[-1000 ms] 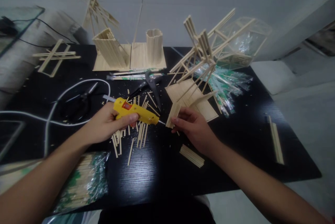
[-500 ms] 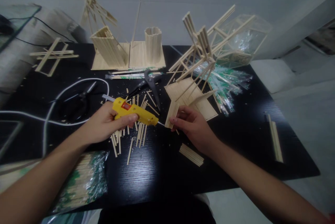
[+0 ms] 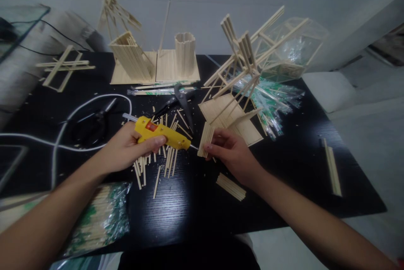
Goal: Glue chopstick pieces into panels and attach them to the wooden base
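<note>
Black table (image 3: pixel 202 215) layout same as half a second ago; stick panel turned slightly.
Near the wooden base (image 3: pixel 249 129): left hand (image 3: pixel 124 150) clamped round yellow glue gun (image 3: pixel 173 137), barely moved; right hand (image 3: pixel 235 152), fingertips pinching stick panel (image 3: pixel 205 138), face now broader. Nozzle (image 3: pixel 193 147) at its lower-left edge, contact unclear.

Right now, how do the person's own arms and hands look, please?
The left hand and right hand are ungloved. The left forearm and right forearm are bare, without watch or bracelet in view. A trace of red at the picture's lower right corner, perhaps a sleeve, is too small to tell.
</note>
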